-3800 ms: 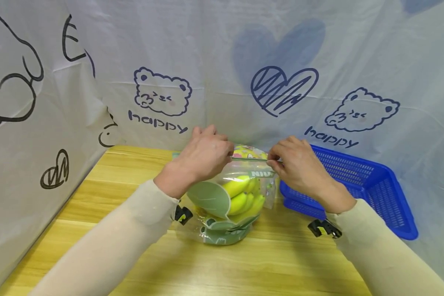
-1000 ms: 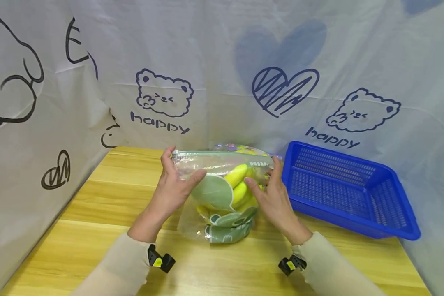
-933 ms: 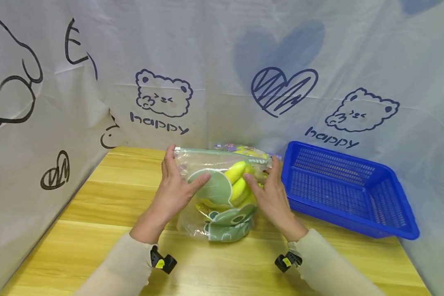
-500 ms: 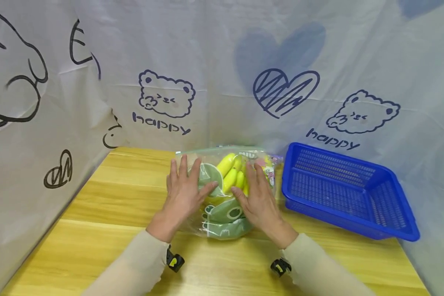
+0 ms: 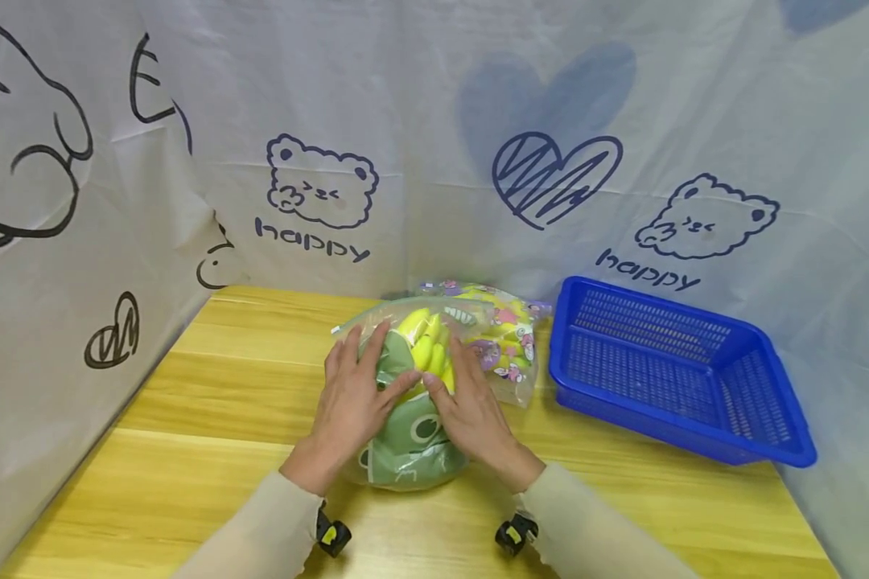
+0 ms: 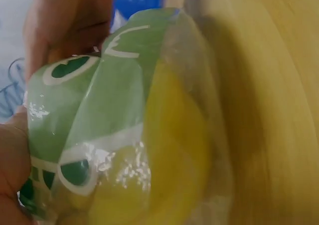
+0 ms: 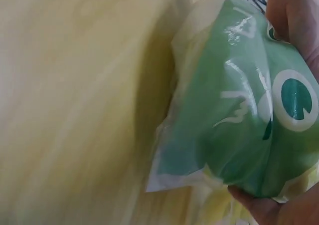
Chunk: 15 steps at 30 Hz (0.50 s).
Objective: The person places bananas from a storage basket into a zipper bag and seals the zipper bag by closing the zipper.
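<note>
A clear zip bag [image 5: 416, 434] with a green cartoon-face print lies at the middle of the table. Yellow bananas [image 5: 426, 342] show through its upper part, and its zip strip runs across the far edge. My left hand [image 5: 351, 394] rests on the bag's left side with fingers extended. On the opposite side, my right hand [image 5: 478, 410] presses with straight fingers, its thumb close to the left thumb. In the left wrist view, the bag [image 6: 119, 90] bulges around the yellow fruit. The right wrist view shows the printed face [image 7: 244, 105] and a bottom corner of the bag.
Behind and right of the bag lies a second clear bag [image 5: 510, 342] with pink and purple print and yellow contents. A blue plastic basket [image 5: 644, 422] stands on the table's right side. White printed cloth [image 5: 434, 193] hangs behind the wooden table [image 5: 188, 402].
Both hands have left the zip strip and now lie flat on the bag. The bag has shifted left and nearer, tilting back, which uncovers more of the second bag.
</note>
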### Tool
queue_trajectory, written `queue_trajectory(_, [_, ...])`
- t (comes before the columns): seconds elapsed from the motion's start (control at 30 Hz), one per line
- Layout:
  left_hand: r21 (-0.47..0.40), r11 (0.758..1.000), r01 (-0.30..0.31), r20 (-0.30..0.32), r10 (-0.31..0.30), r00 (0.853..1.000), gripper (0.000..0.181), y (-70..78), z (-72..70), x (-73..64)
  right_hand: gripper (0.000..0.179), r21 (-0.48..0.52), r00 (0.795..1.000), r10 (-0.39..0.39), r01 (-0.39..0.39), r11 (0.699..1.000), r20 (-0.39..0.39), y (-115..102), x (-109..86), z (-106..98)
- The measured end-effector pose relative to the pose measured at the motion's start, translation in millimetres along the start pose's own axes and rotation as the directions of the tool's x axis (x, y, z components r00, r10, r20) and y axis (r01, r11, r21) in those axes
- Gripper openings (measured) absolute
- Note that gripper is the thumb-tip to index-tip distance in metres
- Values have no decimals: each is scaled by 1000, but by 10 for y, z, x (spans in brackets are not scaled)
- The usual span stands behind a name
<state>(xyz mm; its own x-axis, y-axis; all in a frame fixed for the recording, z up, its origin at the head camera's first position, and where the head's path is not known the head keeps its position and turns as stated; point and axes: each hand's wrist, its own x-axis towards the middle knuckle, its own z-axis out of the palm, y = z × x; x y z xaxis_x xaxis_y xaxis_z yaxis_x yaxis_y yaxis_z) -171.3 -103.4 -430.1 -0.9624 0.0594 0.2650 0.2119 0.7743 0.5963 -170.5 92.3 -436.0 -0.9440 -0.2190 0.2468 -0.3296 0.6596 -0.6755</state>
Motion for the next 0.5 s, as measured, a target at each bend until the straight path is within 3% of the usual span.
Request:
queue_trajectory(0.17, [34, 996, 87, 20, -88, 996, 87, -225, -207, -81, 77, 10, 990, -65, 64, 998, 127, -109, -27, 196])
queue_trajectory(0.3, [51, 985, 164, 47, -166, 985, 89, -397, -357, -117, 92, 12, 962, -83, 83, 996, 259, -191, -49, 300])
queue_trajectory(0.4, [69, 983, 168, 17, -170, 985, 88, -428, -436, -158, 101, 26, 948, -74, 70, 997, 309, -250, -39, 365])
queue_trajectory(0.5, [122, 985, 125, -53, -120, 991, 79, -354, -446, -237, 100, 0, 951, -86, 89, 996, 297, -293, -1, 430])
